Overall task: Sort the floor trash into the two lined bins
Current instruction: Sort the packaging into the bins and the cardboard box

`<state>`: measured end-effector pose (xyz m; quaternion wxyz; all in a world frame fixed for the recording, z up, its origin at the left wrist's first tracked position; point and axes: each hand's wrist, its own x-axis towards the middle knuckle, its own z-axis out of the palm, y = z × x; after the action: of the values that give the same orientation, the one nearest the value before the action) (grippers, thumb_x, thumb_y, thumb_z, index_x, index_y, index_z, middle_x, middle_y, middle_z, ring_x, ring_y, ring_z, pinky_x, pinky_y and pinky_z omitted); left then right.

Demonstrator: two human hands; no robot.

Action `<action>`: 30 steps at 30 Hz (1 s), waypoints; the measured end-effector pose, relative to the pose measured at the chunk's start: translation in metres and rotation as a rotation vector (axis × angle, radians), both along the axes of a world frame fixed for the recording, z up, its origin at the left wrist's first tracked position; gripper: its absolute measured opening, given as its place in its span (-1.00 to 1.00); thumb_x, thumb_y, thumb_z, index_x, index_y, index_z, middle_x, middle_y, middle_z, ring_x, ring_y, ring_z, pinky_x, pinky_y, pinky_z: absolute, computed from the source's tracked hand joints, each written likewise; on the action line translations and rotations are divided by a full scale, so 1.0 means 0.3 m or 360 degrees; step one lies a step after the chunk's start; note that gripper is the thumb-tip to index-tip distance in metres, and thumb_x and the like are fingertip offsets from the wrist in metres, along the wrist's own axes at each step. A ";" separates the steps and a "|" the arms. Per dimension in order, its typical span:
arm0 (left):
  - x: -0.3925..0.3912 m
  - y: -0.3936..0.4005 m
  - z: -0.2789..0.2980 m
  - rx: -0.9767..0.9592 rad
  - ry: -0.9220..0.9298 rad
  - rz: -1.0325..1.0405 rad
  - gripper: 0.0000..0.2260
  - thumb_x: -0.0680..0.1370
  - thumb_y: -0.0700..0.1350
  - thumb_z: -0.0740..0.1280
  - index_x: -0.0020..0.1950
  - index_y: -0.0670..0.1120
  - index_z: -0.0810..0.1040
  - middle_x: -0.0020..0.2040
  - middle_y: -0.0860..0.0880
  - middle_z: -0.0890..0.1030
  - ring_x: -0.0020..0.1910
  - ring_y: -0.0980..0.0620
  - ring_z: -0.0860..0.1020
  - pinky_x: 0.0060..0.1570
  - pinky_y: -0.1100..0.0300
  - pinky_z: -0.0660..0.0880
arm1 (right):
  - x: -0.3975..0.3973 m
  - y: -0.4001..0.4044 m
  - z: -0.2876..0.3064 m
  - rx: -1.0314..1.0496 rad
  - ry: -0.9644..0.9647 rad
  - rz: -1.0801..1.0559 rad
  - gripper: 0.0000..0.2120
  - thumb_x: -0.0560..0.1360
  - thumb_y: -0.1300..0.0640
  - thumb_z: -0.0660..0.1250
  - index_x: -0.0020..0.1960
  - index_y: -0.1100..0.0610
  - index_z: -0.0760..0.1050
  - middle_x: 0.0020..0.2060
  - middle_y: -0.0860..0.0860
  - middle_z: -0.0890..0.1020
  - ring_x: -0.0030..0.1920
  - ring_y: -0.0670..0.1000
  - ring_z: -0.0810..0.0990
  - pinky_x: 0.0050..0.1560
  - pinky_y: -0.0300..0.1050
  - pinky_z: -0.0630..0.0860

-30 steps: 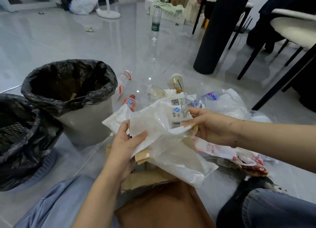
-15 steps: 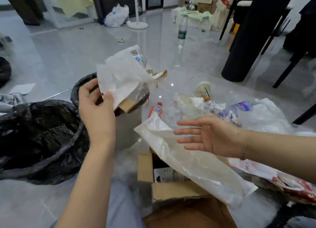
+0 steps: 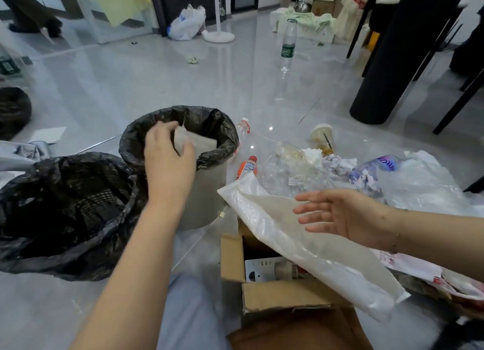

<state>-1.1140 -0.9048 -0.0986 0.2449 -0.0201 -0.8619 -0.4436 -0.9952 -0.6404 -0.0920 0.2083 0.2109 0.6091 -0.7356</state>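
Note:
My left hand (image 3: 167, 161) reaches over the grey bin with a black liner (image 3: 227, 140) and pinches a white paper wrapper (image 3: 203, 143), which sits inside the bin's mouth. A second bin, a mesh basket with a black liner (image 3: 65, 171), stands to its left. My right hand (image 3: 348, 216) hovers with fingers spread just above a long white plastic bag (image 3: 269, 218) that lies across an open cardboard box (image 3: 275, 294). Beyond the bag lies a trash pile: an orange-capped small bottle (image 3: 247, 166), crumpled clear plastic (image 3: 282, 176), a purple-labelled bottle (image 3: 377, 166) and a drink cup (image 3: 322, 137).
A tall clear bottle (image 3: 288, 43) stands on the grey tiled floor farther back. A black pillar (image 3: 387, 61) and chair legs (image 3: 455, 108) stand at the right. A brown paper bag (image 3: 301, 331) lies by my knees. More printed wrappers (image 3: 424, 271) lie under my right forearm.
My left hand has carried the white wrapper from in front of me up and then down into the grey bin. My right hand let go of it and stays spread over the plastic bag.

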 end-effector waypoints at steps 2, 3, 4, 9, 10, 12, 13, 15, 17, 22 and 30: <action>0.105 0.058 -0.012 0.0144 0.0061 -0.0158 -0.71 0.53 -0.23 0.28 0.26 -0.10 0.50 0.21 -0.02 0.49 0.21 0.01 0.49 0.26 0.13 0.41 | 0.002 0.000 0.007 0.0194 0.0168 -0.0118 -0.78 0.52 0.35 0.21 0.12 0.35 0.53 -0.09 0.25 0.64 -0.22 0.09 0.63 -0.22 -0.14 0.65; 0.159 0.091 -0.025 0.0225 0.0029 -0.0243 -0.72 0.52 -0.25 0.29 0.23 -0.07 0.52 0.15 0.03 0.51 0.15 0.07 0.52 0.19 0.20 0.45 | 0.005 0.003 0.016 0.0384 0.0304 -0.0192 -0.81 0.51 0.39 0.21 0.06 0.37 0.55 -0.14 0.26 0.64 -0.27 0.08 0.62 -0.27 -0.15 0.64; 0.208 0.126 -0.051 0.0320 -0.0043 -0.0316 -0.72 0.52 -0.26 0.29 0.20 -0.04 0.53 0.12 0.06 0.54 0.09 0.15 0.53 0.11 0.31 0.46 | 0.010 0.010 0.024 0.0638 0.0461 -0.0236 -0.84 0.50 0.40 0.22 -0.02 0.35 0.57 -0.16 0.25 0.64 -0.28 0.06 0.60 -0.30 -0.17 0.62; 0.411 0.256 -0.224 0.0863 -0.0730 -0.0282 -0.71 0.55 -0.19 0.32 0.22 0.06 0.44 0.24 0.09 0.43 0.15 0.22 0.45 0.10 0.30 0.43 | 0.041 0.059 0.000 0.1775 0.0637 0.0460 -0.89 0.48 0.15 0.36 -0.01 0.02 0.57 -0.07 -0.12 0.58 -0.06 -0.09 0.56 -0.03 -0.18 0.53; 0.441 0.268 -0.248 0.0899 -0.0815 -0.0219 -0.67 0.55 -0.16 0.34 0.28 0.06 0.40 0.28 0.10 0.35 0.18 0.21 0.41 0.19 0.22 0.41 | 0.049 0.066 -0.026 0.1817 0.0511 0.0585 -0.86 0.47 0.08 0.38 0.03 0.00 0.56 -0.04 -0.13 0.57 -0.05 -0.09 0.56 -0.01 -0.18 0.52; 0.473 0.287 -0.274 0.1057 -0.0914 -0.0164 -0.54 0.53 -0.14 0.38 0.39 0.01 0.31 0.35 0.09 0.30 0.23 0.19 0.38 0.30 0.12 0.38 | 0.065 0.069 -0.068 0.1756 0.0373 0.0729 -0.79 0.47 0.01 0.39 0.09 -0.01 0.55 -0.04 -0.13 0.59 -0.08 -0.12 0.56 -0.09 -0.28 0.50; 0.481 0.299 -0.273 0.1243 -0.0972 -0.0182 -0.49 0.53 -0.16 0.39 0.41 -0.01 0.27 0.36 0.08 0.34 0.24 0.17 0.42 0.30 0.09 0.41 | 0.081 0.068 -0.081 0.1706 0.0371 0.0779 -0.78 0.48 0.00 0.39 0.11 -0.03 0.54 -0.03 -0.13 0.59 -0.08 -0.14 0.56 -0.11 -0.32 0.49; 0.477 0.311 -0.272 0.1689 -0.1123 -0.0294 -0.49 0.54 -0.20 0.37 0.42 -0.01 0.24 0.25 0.08 0.50 0.17 0.09 0.54 0.18 0.02 0.51 | 0.098 0.057 -0.099 0.1640 0.0424 0.0852 -0.74 0.50 0.02 0.35 0.19 -0.08 0.53 0.02 -0.13 0.58 0.00 -0.14 0.56 -0.01 -0.32 0.49; 0.471 0.321 -0.290 0.1996 -0.1281 -0.0431 -0.49 0.54 -0.18 0.37 0.42 0.03 0.24 0.21 0.00 0.57 0.15 -0.03 0.59 0.08 -0.10 0.57 | 0.119 0.055 -0.122 0.1594 0.0444 0.0921 -0.67 0.53 0.05 0.30 0.29 -0.11 0.47 0.16 -0.15 0.52 0.17 -0.14 0.49 0.18 -0.31 0.40; 0.471 0.346 -0.337 0.1895 -0.1418 -0.0600 -0.50 0.51 -0.11 0.40 0.40 -0.03 0.30 0.19 -0.06 0.62 0.11 -0.08 0.63 0.04 -0.10 0.60 | 0.160 0.063 -0.168 0.1518 0.0424 0.1402 -0.61 0.58 0.11 0.23 0.39 -0.12 0.39 0.44 -0.17 0.23 0.44 -0.18 0.17 0.43 -0.27 0.07; 0.456 0.350 -0.334 0.1693 -0.1373 -0.0606 -0.73 0.51 -0.26 0.39 0.21 -0.16 0.56 0.07 -0.15 0.68 0.06 -0.13 0.65 0.14 -0.09 0.55 | 0.142 0.081 -0.115 0.1498 0.0641 0.0489 -0.76 0.45 0.15 0.43 0.11 0.01 0.55 0.05 -0.08 0.55 0.05 -0.04 0.55 0.00 -0.32 0.49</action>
<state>-0.9772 -0.7999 -0.1988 -0.2234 0.1293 -0.5301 -0.8077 -0.9525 -0.6160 -0.1265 0.0756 0.0445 0.9249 -0.3699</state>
